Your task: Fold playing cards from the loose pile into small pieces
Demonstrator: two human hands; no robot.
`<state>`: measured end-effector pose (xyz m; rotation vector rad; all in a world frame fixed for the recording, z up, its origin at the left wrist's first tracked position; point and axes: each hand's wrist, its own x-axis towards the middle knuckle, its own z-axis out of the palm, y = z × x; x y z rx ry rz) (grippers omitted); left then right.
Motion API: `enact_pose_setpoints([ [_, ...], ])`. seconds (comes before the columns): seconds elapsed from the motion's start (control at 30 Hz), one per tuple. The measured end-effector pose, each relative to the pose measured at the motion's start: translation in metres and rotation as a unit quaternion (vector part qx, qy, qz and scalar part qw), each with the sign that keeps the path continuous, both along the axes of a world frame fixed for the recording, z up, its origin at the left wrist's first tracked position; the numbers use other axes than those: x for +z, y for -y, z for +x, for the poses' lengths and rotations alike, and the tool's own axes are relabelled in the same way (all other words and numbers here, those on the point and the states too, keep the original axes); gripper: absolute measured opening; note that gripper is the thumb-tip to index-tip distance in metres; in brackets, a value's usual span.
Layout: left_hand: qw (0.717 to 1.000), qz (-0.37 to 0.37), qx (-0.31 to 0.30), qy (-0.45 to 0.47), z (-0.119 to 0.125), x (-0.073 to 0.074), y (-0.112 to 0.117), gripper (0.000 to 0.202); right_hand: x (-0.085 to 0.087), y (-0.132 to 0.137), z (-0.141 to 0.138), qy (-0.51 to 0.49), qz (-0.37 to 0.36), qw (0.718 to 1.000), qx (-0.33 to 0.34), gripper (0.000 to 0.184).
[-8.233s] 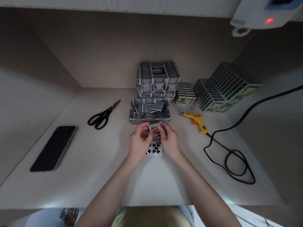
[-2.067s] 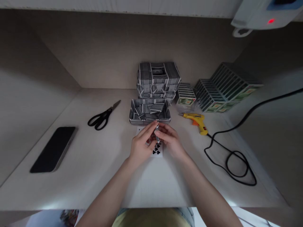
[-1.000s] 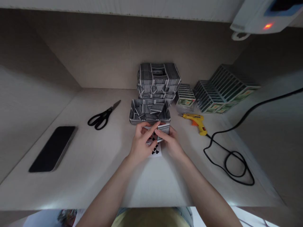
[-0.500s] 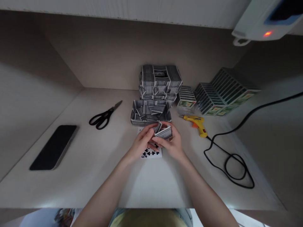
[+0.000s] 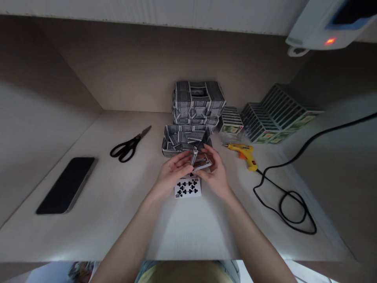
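Over the front of the desk, my left hand (image 5: 173, 169) and my right hand (image 5: 215, 169) are close together with curled fingers. Between them is a folded playing card (image 5: 202, 162), one part standing up at my left fingertips and a flatter part in my right fingers. I cannot tell if it is one card or two. Just below lies a ten of clubs (image 5: 187, 188) face up, another card partly hidden behind it. Right behind my fingers stands an open box made of patterned cards (image 5: 166, 151), with folded card pieces (image 5: 193, 136) inside.
Behind the open box rises a stack of card-built boxes (image 5: 200, 98). Card packs (image 5: 262, 125) stand at the back right. A yellow glue gun (image 5: 244, 151) with a looped black cable (image 5: 279, 208) lies right; black scissors (image 5: 128, 147) and a phone (image 5: 66, 185) lie left.
The folded card has been turned in my fingers: its patterned back faced me, now its white printed side shows. My left fingers have lifted away from the ten of clubs, leaving it more visible.
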<state>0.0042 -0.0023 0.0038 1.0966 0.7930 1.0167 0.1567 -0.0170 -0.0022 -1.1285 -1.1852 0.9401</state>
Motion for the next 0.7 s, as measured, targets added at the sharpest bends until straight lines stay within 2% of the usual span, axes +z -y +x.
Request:
enact_pose_setpoints([
  [0.17,0.995,0.055,0.058,-0.067,0.005,-0.012,-0.001,0.064,0.000,-0.005,0.003,-0.104,-0.114,0.988,-0.029,0.033],
  [0.23,0.991,0.073,0.052,-0.094,0.007,-0.019,0.001,0.061,0.002,-0.005,0.004,-0.120,-0.138,0.983,-0.025,0.032],
  [0.33,0.971,0.132,0.073,-0.188,0.008,-0.024,0.005,0.058,0.004,-0.005,0.003,-0.097,-0.146,0.984,-0.025,0.034],
  [0.5,0.916,0.263,0.077,-0.292,0.005,-0.020,0.005,0.053,0.000,-0.005,0.003,-0.038,-0.154,0.987,-0.036,0.032],
  [0.7,0.877,0.315,0.057,-0.359,0.001,-0.018,0.003,0.056,-0.002,-0.004,0.003,-0.040,-0.168,0.985,-0.029,0.028],
])
